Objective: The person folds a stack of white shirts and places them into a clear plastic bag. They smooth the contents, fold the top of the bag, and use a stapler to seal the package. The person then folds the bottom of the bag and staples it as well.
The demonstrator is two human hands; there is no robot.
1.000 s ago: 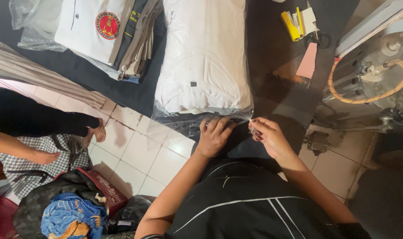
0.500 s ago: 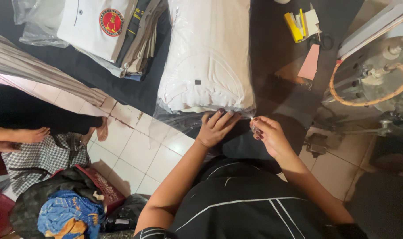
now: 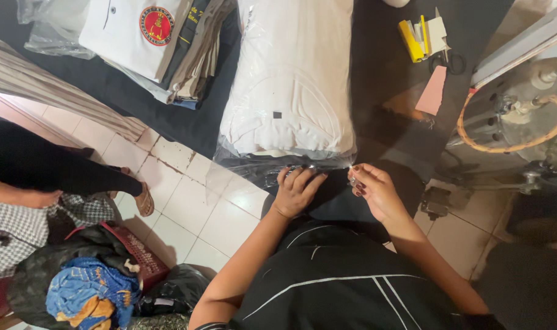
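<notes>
The left hand (image 3: 297,190) lies flat on the near edge of the clear plastic bag of folded white garments (image 3: 291,91) on the dark table (image 3: 382,73). The right hand (image 3: 376,190) pinches the bag's corner.

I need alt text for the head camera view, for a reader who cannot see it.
Seen from above, a person's left hand presses the open end of a clear plastic bag holding folded white garments on a dark table, while the right hand pinches the bag's corner. Another folded stack lies to the left.
</notes>
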